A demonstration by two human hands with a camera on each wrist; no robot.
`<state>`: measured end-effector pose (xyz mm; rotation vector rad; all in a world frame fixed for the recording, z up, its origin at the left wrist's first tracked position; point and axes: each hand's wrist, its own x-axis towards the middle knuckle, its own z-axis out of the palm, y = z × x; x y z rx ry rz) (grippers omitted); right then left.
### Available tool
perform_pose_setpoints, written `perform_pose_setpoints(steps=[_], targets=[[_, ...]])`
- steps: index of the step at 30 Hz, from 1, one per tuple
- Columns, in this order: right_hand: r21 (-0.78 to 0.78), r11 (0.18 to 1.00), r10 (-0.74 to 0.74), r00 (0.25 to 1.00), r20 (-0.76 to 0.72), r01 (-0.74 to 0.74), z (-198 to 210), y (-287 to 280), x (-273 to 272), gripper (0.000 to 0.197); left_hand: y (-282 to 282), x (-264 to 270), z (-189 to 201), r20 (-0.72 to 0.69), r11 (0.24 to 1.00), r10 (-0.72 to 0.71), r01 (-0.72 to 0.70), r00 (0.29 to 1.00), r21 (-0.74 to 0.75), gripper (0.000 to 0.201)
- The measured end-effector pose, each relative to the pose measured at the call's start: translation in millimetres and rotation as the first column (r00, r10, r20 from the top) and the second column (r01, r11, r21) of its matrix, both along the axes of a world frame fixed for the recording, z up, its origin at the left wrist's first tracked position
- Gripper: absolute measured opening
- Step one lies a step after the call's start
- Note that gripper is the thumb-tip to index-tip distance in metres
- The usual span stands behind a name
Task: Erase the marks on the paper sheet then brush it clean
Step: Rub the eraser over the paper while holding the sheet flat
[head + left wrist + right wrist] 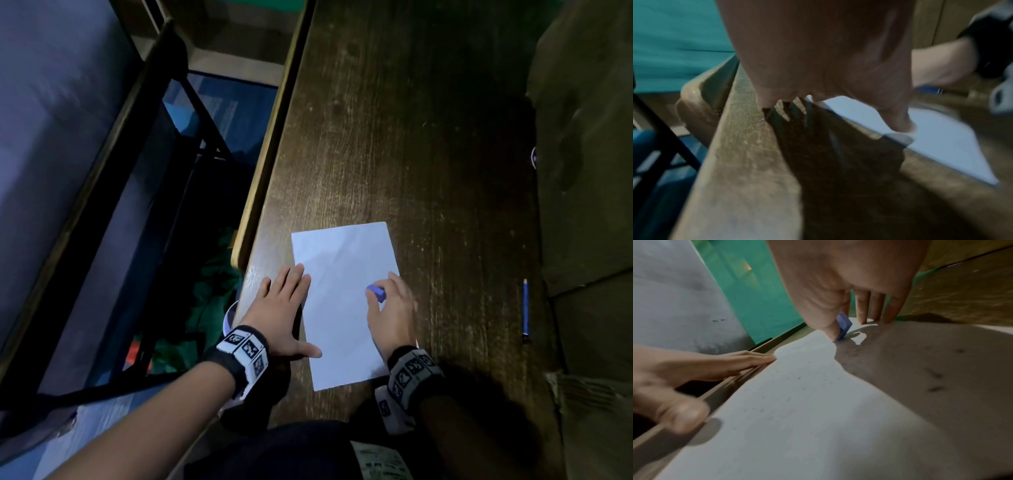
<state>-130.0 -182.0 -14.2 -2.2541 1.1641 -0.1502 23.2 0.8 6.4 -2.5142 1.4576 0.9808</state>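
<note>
No text or label can be read anywhere.

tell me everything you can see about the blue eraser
The small blue block-shaped eraser looks like matte rubber with flat faces and crisp edges. It stands tilted, one lower corner pressed onto the white paper sheet near the sheet's right edge. The right hand pinches it between thumb and forefinger, hiding much of it. Small dark specks, likely eraser crumbs, lie scattered on the sheet nearby. Nothing else touches the eraser.
</note>
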Motion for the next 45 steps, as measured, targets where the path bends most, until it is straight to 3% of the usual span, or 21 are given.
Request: perform_pose_setpoints(steps=[2, 4, 7, 10, 13, 15, 18, 19, 22, 23, 25, 27, 28, 30, 33, 34, 37, 39, 41, 44, 45], targets=[[0.058, 0.996, 0.073, 0.997, 0.029, -0.075, 1, -2, 7, 0.005, 3, -4, 13, -0.042, 0.998, 0.047, -0.048, 0.998, -0.044, 0.124], [0.138, 0.973, 0.173, 0.981, 0.089, -0.184, 6, -7, 12, 0.009, 10, -6, 24, -0.027, 0.992, 0.042, -0.045, 0.999, -0.115, 0.086], [0.271, 0.862, 0.403, 0.904, 0.145, -0.428, 19, -18, 17, 0.014, 13, 4, 34, -0.046, 0.987, 0.056, -0.062, 0.997, -0.147, 0.049], [0.317, 0.727, 0.616, 0.782, 0.092, -0.61, 31, -22, 25, 0.013, 11, 22, 21, -0.019, 0.979, -0.04, 0.036, 0.999, -0.198, 0.077], [0.202, 0.719, 0.678, 0.735, 0.001, -0.664, 31, -21, 33, 0.01, 11, 25, 5, 0.006, 0.98, -0.169, 0.169, 0.986, -0.1, 0.111], [0.078, 0.806, 0.587, 0.809, 0.014, -0.586, 24, -11, 34, 0.008, 11, 19, -2, 0.005, 0.988, -0.138, 0.138, 0.99, -0.065, 0.121], [0.088, 0.913, 0.392, 0.915, 0.092, -0.399, 13, 21, 27, 0.017, 9, 10, -8, -0.006, 0.996, -0.073, 0.073, 0.997, -0.057, 0.133], [0.118, 0.878, 0.456, 0.886, 0.085, -0.463, 10, 37, 22, 0.018, 11, 9, -9, 0.002, 0.996, -0.073, 0.073, 0.997, -0.048, 0.137], [0.268, 0.64, 0.733, 0.677, 0.067, -0.72, 16, 65, 14, 0.015, 13, 7, -12, 0.048, 0.994, -0.105, 0.106, 0.993, -0.017, 0.145], [0.263, 0.626, 0.746, 0.662, 0.072, -0.734, 19, 62, 20, 0.015, 12, 7, -12, 0.05, 0.994, -0.107, 0.108, 0.993, -0.017, 0.147], [0.207, 0.776, 0.593, 0.801, 0.084, -0.596, 15, 46, 34, 0.015, 12, 8, -11, 0.039, 0.994, -0.104, 0.104, 0.994, -0.013, 0.148], [0.147, 0.944, 0.282, 0.953, 0.109, -0.296, 8, 28, 44, 0.017, 11, 7, -10, 0.034, 0.995, -0.097, 0.097, 0.995, -0.005, 0.148], [0.124, 0.969, 0.199, 0.973, 0.122, -0.213, 5, 27, 44, 0.017, 10, 7, -9, 0.033, 0.995, -0.096, 0.096, 0.995, 0.0, 0.148], [0.141, 0.932, 0.317, 0.94, 0.127, -0.333, 3, 46, 34, 0.015, 5, 5, -7, 0.03, 0.996, -0.093, 0.093, 0.995, 0.019, 0.148], [0.248, 0.682, 0.681, 0.721, 0.128, -0.688, 17, 74, 15, 0.013, -4, 3, -4, 0.059, 0.993, -0.103, 0.1, 0.993, 0.056, 0.15], [0.23, 0.67, 0.698, 0.704, 0.126, -0.706, 18, 66, 18, 0.013, -5, 3, -5, 0.069, 0.992, -0.109, 0.104, 0.992, 0.066, 0.152], [0.104, 0.897, 0.417, 0.901, 0.119, -0.429, 8, 31, 35, 0.015, -5, 3, -8, 0.087, 0.992, -0.111, 0.106, 0.99, 0.063, 0.154], [0.071, 0.974, 0.206, 0.97, 0.126, -0.216, 3, 26, 34, 0.017, -7, 2, -6, 0.088, 0.992, -0.114, 0.108, 0.99, 0.072, 0.154], [0.124, 0.935, 0.317, 0.939, 0.135, -0.333, 2, 46, 22, 0.015, -11, 0, -4, 0.108, 0.991, -0.112, 0.103, 0.988, 0.09, 0.156], [0.255, 0.696, 0.666, 0.736, 0.122, -0.671, 13, 62, 6, 0.013, -18, -3, -3, 0.154, 0.988, -0.118, 0.1, 0.981, 0.118, 0.161], [0.232, 0.684, 0.69, 0.717, 0.099, -0.691, 16, 52, 11, 0.014, -19, -4, -3, 0.162, 0.986, -0.125, 0.105, 0.979, 0.126, 0.161]])
